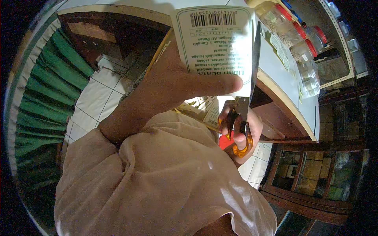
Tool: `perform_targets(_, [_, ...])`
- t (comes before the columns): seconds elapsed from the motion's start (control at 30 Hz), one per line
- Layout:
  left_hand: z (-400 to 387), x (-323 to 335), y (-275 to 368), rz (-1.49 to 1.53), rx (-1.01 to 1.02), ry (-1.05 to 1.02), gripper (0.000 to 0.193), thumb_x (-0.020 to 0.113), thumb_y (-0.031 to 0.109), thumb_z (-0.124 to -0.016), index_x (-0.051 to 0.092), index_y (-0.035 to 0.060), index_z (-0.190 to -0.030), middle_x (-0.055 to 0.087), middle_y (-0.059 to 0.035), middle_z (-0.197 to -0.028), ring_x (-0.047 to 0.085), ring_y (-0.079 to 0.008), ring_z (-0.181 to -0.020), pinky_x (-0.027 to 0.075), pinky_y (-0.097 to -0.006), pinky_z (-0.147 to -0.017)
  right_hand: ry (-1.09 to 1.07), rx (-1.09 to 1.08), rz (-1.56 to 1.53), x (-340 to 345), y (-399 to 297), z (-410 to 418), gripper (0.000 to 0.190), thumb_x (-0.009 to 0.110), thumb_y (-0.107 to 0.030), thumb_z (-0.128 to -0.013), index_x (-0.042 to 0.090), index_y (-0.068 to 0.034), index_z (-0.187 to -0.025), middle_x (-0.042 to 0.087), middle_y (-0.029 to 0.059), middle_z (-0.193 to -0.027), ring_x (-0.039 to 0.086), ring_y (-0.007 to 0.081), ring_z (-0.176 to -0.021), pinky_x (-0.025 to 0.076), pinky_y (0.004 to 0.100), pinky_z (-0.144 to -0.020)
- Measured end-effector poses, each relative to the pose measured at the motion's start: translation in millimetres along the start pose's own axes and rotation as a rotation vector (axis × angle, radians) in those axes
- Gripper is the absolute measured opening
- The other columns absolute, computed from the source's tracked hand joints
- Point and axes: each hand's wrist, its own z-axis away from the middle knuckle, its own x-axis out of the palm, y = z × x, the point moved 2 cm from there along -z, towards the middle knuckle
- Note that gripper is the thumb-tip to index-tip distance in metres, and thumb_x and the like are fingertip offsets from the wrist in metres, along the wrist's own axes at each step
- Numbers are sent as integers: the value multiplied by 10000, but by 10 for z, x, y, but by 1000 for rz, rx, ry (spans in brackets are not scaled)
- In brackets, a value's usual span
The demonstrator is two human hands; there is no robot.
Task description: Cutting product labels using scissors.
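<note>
A white printed paper label (217,44) with a barcode and a green border is held up before me. My left hand (189,79) grips it, the thumb lying across its lower part; the other fingers are hidden behind. In my right hand (249,126) is a pair of scissors (242,144) with amber plastic handles, my fingers through the loops. Their dark blades point up along the label's right edge. Whether the blades touch the paper I cannot tell. Below the label, more printed paper pieces (211,116) lie in a lit spot near my lap.
Clear jars with red lids (301,50) stand on the white tabletop (280,85) at the right, near a green-printed paper (279,50). A wooden cabinet with glass panes (313,174) is at lower right. A green curtain (50,82) hangs at left, beside a white tiled floor (97,88).
</note>
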Motion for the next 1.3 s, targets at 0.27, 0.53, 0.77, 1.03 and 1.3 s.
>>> perform_targets(0.27, [4, 8, 19, 134, -1, 2, 487, 735, 109, -656, 486, 22, -1065, 567, -57, -874, 560, -130, -789, 470, -244, -678, 36, 9, -25, 34, -4, 15, 507, 650, -423, -711, 547, 38, -893, 533, 45, -601, 523, 131, -512, 404, 235, -504])
perform_targets(0.53, [-51, 16, 1, 87, 60, -24, 441, 719, 106, -671, 497, 17, -1042, 568, -51, -874, 563, -126, -767, 470, -238, -663, 63, 43, -10, 6, -26, 28, 478, 665, -395, -708, 542, 37, -873, 554, 74, -690, 512, 140, -572, 394, 234, -531])
perform_targets(0.77, [-114, -51, 33, 21, 133, 65, 447, 684, 134, -695, 464, 20, -1067, 542, -84, -943, 551, -156, -825, 479, -265, -684, 56, -8, 34, -16, 21, -3, 437, 673, -352, -708, 539, 32, -868, 558, 85, -718, 515, 148, -604, 407, 243, -564])
perform_targets(1.03, [-63, -22, 51, 43, 137, 145, 473, 678, 107, -656, 471, 40, -1076, 551, -70, -922, 550, -156, -834, 471, -280, -728, 45, 74, 24, 34, 10, 10, 508, 644, -429, -718, 531, 29, -905, 546, 60, -695, 507, 118, -589, 393, 229, -530])
perform_targets(1.3, [-9, 151, -69, 25, 119, 24, 469, 649, 120, -667, 437, 41, -1078, 515, -56, -962, 499, -118, -875, 433, -264, -757, 19, -7, -54, -20, 129, 31, 789, 533, -604, -711, 473, 99, -1064, 568, 72, -756, 526, 107, -616, 425, 221, -557])
